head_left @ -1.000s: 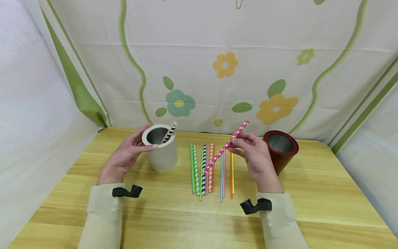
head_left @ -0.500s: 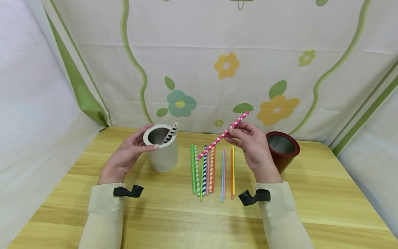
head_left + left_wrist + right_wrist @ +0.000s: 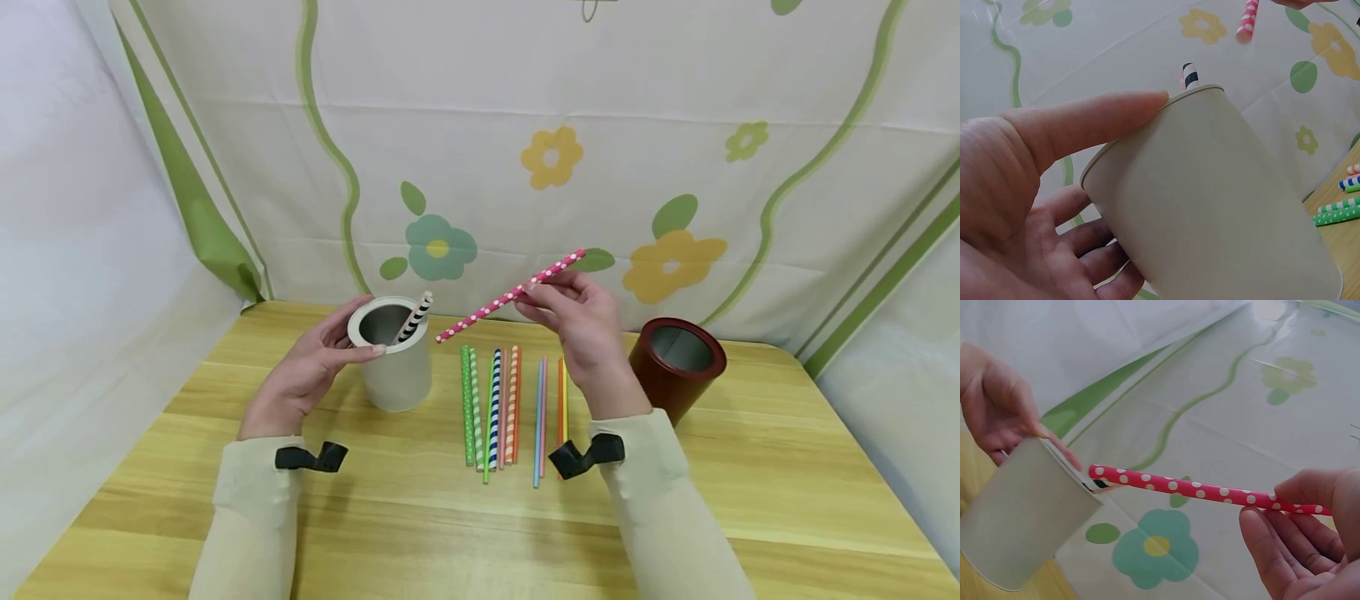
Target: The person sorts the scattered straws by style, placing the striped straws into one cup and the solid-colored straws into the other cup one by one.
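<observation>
My right hand (image 3: 573,325) pinches a pink straw with white dots (image 3: 487,308) between thumb and fingers, in the air above the table. The straw slants, its lower end close to the right of the white can (image 3: 397,379). Around that can's left side curls my left hand (image 3: 307,367), the thumb lying on the rim. A black-and-white striped straw (image 3: 414,321) and a pale pink one lean inside the can and stick out over the rim. In the right wrist view the dotted straw (image 3: 1197,489) points at the can's mouth.
Several straws lie side by side mid-table, among them a green dotted one (image 3: 468,408), a blue striped one (image 3: 494,408) and a light blue one (image 3: 539,425). A dark red can (image 3: 667,383) stands at the right. Behind the table (image 3: 450,542) hangs a flowered cloth (image 3: 480,125).
My right hand has moved left and up with the pink dotted straw, from over the other straws towards the white can. The straw now lies flatter. My left hand has kept its hold.
</observation>
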`<action>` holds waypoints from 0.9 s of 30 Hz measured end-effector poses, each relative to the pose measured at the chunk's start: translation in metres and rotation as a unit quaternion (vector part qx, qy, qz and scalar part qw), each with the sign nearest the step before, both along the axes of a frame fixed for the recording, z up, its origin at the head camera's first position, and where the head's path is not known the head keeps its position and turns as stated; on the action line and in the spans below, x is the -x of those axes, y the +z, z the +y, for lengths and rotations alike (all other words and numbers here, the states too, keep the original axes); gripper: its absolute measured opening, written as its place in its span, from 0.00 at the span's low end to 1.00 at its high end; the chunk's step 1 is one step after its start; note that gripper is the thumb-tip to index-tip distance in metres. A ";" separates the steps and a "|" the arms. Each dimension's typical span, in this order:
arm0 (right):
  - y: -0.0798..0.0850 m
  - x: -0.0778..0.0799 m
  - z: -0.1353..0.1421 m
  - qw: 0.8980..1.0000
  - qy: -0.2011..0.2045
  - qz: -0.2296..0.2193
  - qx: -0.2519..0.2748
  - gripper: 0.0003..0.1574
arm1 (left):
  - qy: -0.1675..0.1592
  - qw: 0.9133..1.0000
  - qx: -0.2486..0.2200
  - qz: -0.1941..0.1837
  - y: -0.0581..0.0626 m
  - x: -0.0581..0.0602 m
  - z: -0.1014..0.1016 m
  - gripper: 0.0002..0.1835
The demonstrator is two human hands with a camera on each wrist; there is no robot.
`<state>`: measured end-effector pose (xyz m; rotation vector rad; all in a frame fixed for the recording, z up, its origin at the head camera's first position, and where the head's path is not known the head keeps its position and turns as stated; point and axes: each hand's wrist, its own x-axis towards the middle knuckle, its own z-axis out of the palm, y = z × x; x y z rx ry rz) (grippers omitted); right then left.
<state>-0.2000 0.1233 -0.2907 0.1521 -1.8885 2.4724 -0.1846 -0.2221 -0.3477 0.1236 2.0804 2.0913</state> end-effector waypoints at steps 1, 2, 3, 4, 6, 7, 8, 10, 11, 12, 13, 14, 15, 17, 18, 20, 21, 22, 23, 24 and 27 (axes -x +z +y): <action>0.000 0.001 -0.003 1.000 -0.002 0.001 0.002 0.09 | 0.000 1.000 -0.001 -0.001 0.000 0.000 0.000 0.48; 0.001 0.002 -0.007 1.000 -0.003 0.001 0.006 0.08 | 0.001 1.000 -0.001 -0.001 0.000 0.001 0.001 0.48; 0.001 0.002 -0.010 1.000 -0.004 0.003 0.009 0.08 | 0.001 1.000 -0.001 -0.001 0.001 0.001 0.001 0.48; 0.002 0.003 -0.013 1.000 -0.004 0.004 0.012 0.08 | 0.002 1.000 -0.001 -0.001 0.001 0.001 0.001 0.48; 0.003 0.005 -0.020 1.000 -0.005 0.006 0.018 0.09 | 0.002 1.000 -0.003 -0.002 0.001 0.001 0.001 0.47; 0.004 0.005 -0.024 1.000 -0.004 0.006 0.019 0.09 | 0.002 1.000 -0.004 -0.002 0.001 0.001 0.001 0.47; 0.004 0.006 -0.028 1.000 -0.004 0.006 0.018 0.10 | 0.002 1.000 -0.004 -0.002 0.001 0.001 0.001 0.47; 0.005 0.007 -0.034 1.000 -0.002 0.004 0.012 0.11 | 0.002 1.000 -0.007 -0.002 0.001 0.000 0.001 0.47; 0.005 0.007 -0.038 1.000 -0.002 0.002 0.007 0.11 | 0.002 1.000 -0.008 -0.003 0.002 0.000 0.002 0.47; 0.005 0.008 -0.041 1.000 -0.002 0.000 0.003 0.11 | 0.002 1.000 -0.008 -0.004 0.002 0.000 0.002 0.47; 0.005 0.009 -0.043 1.000 0.000 -0.003 -0.003 0.11 | 0.002 1.000 -0.009 -0.004 0.002 0.000 0.002 0.47; 0.004 0.010 -0.046 1.000 0.001 -0.005 -0.011 0.11 | 0.003 1.000 -0.009 -0.005 0.002 0.000 0.002 0.47; 0.004 0.011 -0.048 1.000 0.003 -0.007 -0.019 0.11 | 0.003 1.000 -0.009 -0.005 0.002 0.000 0.002 0.47; 0.003 0.014 -0.051 0.999 0.010 -0.010 -0.038 0.12 | 0.004 1.000 -0.010 -0.006 0.002 -0.001 0.003 0.47; 0.003 0.015 -0.053 0.999 0.014 -0.011 -0.047 0.12 | 0.004 1.000 -0.010 -0.006 0.002 -0.001 0.003 0.47; 0.003 0.017 -0.054 0.997 0.027 -0.013 -0.071 0.12 | 0.006 1.000 -0.009 -0.008 0.002 -0.001 0.003 0.47; 0.003 0.018 -0.055 0.996 0.035 -0.015 -0.086 0.12 | 0.007 1.000 -0.009 -0.008 0.002 -0.001 0.003 0.47; 0.003 0.019 -0.055 0.994 0.044 -0.016 -0.102 0.12 | 0.007 1.000 -0.009 -0.008 0.002 -0.001 0.003 0.47; 0.004 0.020 -0.055 0.991 0.056 -0.018 -0.118 0.12 | 0.007 1.000 -0.009 -0.008 0.002 -0.001 0.003 0.47; 0.005 0.020 -0.055 0.988 0.066 -0.019 -0.135 0.12 | 0.006 1.000 -0.008 -0.008 0.002 -0.001 0.003 0.47; 0.008 0.023 -0.055 0.977 0.101 -0.017 -0.188 0.10 | 0.005 1.000 -0.008 -0.006 0.002 -0.001 0.003 0.47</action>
